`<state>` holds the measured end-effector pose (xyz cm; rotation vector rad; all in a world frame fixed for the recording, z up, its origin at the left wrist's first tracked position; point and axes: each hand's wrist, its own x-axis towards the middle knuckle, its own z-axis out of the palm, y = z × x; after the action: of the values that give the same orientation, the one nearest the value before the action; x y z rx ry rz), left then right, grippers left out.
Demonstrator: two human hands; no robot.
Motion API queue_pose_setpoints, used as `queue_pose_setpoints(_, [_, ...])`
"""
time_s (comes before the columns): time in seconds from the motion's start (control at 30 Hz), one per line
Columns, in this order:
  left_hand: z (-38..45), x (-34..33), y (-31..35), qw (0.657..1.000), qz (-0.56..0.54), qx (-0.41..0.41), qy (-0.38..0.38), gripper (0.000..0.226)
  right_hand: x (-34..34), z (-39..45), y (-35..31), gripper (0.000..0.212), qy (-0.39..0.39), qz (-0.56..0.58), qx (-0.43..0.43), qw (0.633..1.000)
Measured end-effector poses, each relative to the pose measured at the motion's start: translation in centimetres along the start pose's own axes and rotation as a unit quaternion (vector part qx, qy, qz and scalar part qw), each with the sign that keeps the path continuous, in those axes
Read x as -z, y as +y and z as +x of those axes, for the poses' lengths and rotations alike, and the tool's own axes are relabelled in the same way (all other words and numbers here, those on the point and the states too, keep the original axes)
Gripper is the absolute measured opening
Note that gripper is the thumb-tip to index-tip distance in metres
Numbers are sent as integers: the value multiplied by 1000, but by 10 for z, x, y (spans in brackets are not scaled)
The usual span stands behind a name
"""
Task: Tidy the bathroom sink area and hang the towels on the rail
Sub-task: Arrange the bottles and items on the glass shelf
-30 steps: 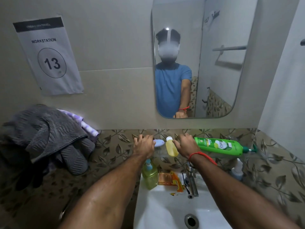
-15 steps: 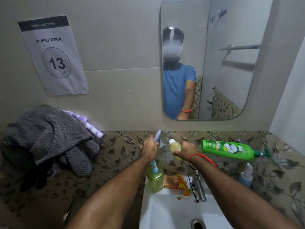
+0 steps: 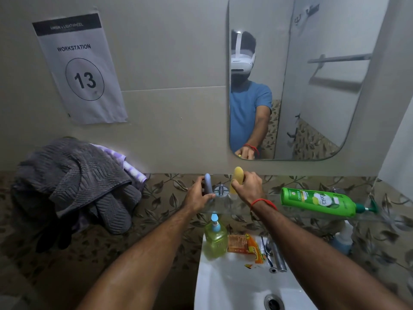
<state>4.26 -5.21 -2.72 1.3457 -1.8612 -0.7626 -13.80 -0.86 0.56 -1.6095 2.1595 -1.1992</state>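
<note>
Both bottles now upright: left hand (image 3: 197, 195) fingers wrap blue bottle (image 3: 208, 184), right hand (image 3: 248, 186) fingers grip yellow bottle (image 3: 237, 179) on glass shelf (image 3: 290, 212). "Vatika" green bottle (image 3: 317, 201) lies at 3 o'clock. Towels (image 3: 73, 182) heaped at 9 o'clock under "WORKSTATION 13" sign (image 3: 80, 68).

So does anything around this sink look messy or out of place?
Yes. The green shampoo bottle lies on its side on the glass shelf. An orange wrapper sits on the sink rim. The grey towels are bunched in a heap, not hung.
</note>
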Motion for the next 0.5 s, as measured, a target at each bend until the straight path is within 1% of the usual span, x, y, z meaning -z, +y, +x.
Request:
queue_pose_setpoints(0.17, [0,5,-7,999,-14,-22,-37,69,-17,-13,-6,30,-18,1,22,1000])
queue_pose_setpoints(0.27, [0,4,-11,999,-7,-21,-27,68,-24,-21,-9,32,-10,11,32,999])
queue_pose_setpoints(0.4, [0,-1,-14,1000,2,-17,-3,66,-28,-23,-10,38,-22,1,41,999])
queue_pose_setpoints(0.47, [-2,-3,-15,1000,3,-16,2,76,-28,-24,-5,45,-34,1,47,998])
queue_pose_setpoints(0.5, [-4,-3,-15,1000,-2,-16,-1,86,-28,-24,-1,49,-41,6,49,998])
